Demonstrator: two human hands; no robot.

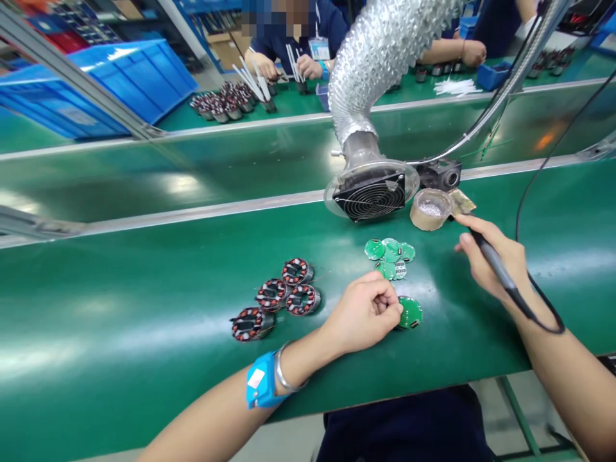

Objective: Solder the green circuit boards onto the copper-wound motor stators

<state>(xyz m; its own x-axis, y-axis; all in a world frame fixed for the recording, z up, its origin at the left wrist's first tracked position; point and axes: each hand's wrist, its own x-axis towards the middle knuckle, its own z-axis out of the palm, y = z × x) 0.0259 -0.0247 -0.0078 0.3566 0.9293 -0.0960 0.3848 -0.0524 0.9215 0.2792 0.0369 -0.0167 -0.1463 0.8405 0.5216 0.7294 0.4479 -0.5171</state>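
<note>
My left hand [366, 312] rests curled on the green bench, its fingertips pinching the edge of a round green circuit board [410, 312]. My right hand [491, 260] grips a black soldering iron [500, 276] like a pen, its tip pointing up toward a roll of solder [430, 208]. A small heap of several round green circuit boards [391, 256] lies between the two hands. Several wound motor stators [276, 297] sit to the left of my left hand. I wear a blue wrist strap [260, 380] and a metal bangle on the left wrist.
A fume extractor fan [371, 192] on a silver flexible duct [380, 58] stands at the bench's far edge. A green conveyor belt [192, 167] runs behind it. Across it, another person handles white sticks beside several stators [224, 102]. Blue crates [110, 83] stand far left.
</note>
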